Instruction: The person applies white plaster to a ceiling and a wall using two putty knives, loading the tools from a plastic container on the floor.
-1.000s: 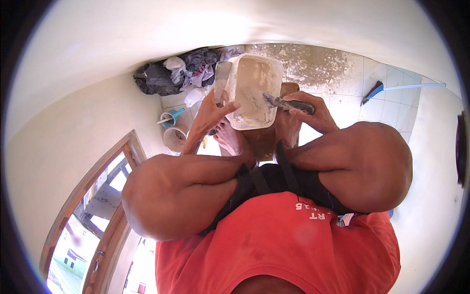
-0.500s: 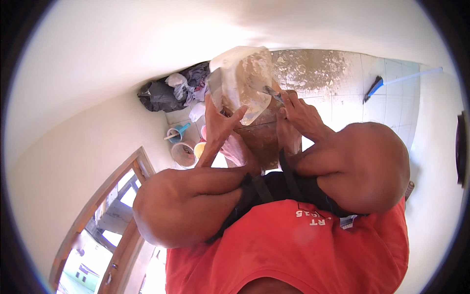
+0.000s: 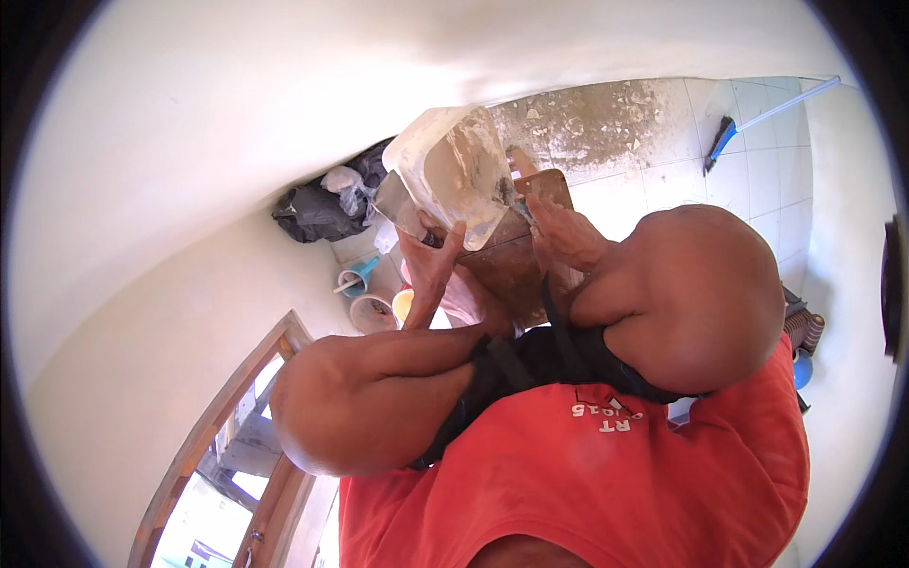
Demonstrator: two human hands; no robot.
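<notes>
My left hand (image 3: 434,273) grips a translucent white plastic container (image 3: 453,170) from below and holds it tilted, with its open side turned to the right. Pale paste smears its inner walls. My right hand (image 3: 566,233) is at the container's rim, closed on a small scraping tool (image 3: 517,206) whose blade reaches inside; most of the tool is hidden by my fingers. A flat brown board-like piece (image 3: 546,186) shows just behind that hand. A brown vessel (image 3: 511,275) sits under the container, between my forearms.
Black bags (image 3: 317,210) are heaped in the wall corner. A blue cup (image 3: 358,280), a round bucket (image 3: 375,312) and a yellow bowl (image 3: 403,303) stand below them. A blue-headed broom (image 3: 725,138) lies on the dusty tiled floor (image 3: 606,118). A wooden door frame (image 3: 220,424) is at lower left.
The container has been tipped further onto its side and raised. My left hand shifted from its side to underneath, while my right hand stayed at the rim with the tool.
</notes>
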